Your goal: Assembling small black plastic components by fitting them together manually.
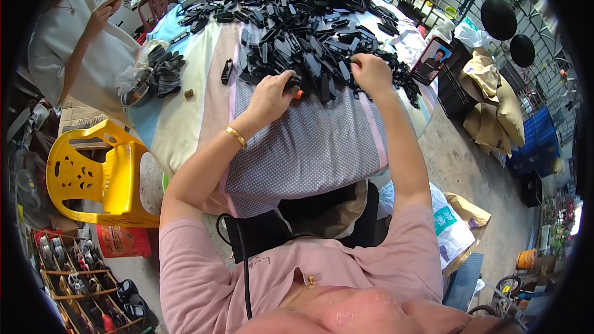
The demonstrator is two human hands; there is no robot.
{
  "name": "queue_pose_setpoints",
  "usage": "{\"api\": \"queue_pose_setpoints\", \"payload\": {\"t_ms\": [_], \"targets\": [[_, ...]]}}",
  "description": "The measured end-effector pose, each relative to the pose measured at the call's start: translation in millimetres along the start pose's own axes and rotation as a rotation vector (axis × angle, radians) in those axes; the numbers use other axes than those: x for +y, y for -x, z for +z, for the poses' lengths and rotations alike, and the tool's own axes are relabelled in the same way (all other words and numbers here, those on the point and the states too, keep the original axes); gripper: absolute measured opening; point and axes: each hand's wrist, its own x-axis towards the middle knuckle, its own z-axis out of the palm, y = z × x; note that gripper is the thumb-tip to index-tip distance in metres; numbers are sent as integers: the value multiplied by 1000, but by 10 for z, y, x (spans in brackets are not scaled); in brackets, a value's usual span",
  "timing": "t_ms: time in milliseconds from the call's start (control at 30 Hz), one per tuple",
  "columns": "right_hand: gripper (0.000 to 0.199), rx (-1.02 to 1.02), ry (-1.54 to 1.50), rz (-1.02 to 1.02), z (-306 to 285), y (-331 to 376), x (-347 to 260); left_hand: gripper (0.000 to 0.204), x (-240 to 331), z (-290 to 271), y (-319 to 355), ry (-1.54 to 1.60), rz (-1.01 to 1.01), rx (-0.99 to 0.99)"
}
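A big heap of long, flat black plastic pieces (297,9) covers the far half of a cloth-covered table (303,142). My left hand (271,98), with a gold bangle at its wrist, is closed at the near edge of the heap. Something dark and a small orange bit (299,94) show by its fingertips; what it grips is not clear. To the right, my right hand (373,76) is closed, its fingertips against the black pieces, and its fingers hide whatever is in them. One black piece (227,71) lies apart, left of the heap.
Dark gloves (168,72) lie at the table's left side. A phone (432,60) with a lit screen stands at the right edge. A yellow plastic chair (102,176) is at left, near a person in white (80,43). Sacks (492,102) stand at right.
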Motion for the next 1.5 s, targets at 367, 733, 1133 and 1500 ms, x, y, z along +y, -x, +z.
{"api": "queue_pose_setpoints", "payload": {"t_ms": [367, 733, 1133, 1500], "targets": [[17, -144, 113, -83, 23, 664, -15, 32, 314, -10, 107, 773, -256, -200], [12, -97, -916, -6, -256, 519, -500, 38, 168, 5, 162, 1685, -519, -453], [18, 175, -707, -316, -81, 589, -879, 37, 173, 38, 175, 1667, -563, -350], [12, 233, -679, -333, -22, 629, -839, 38, 185, 60, 195, 1574, -447, -287]]}}
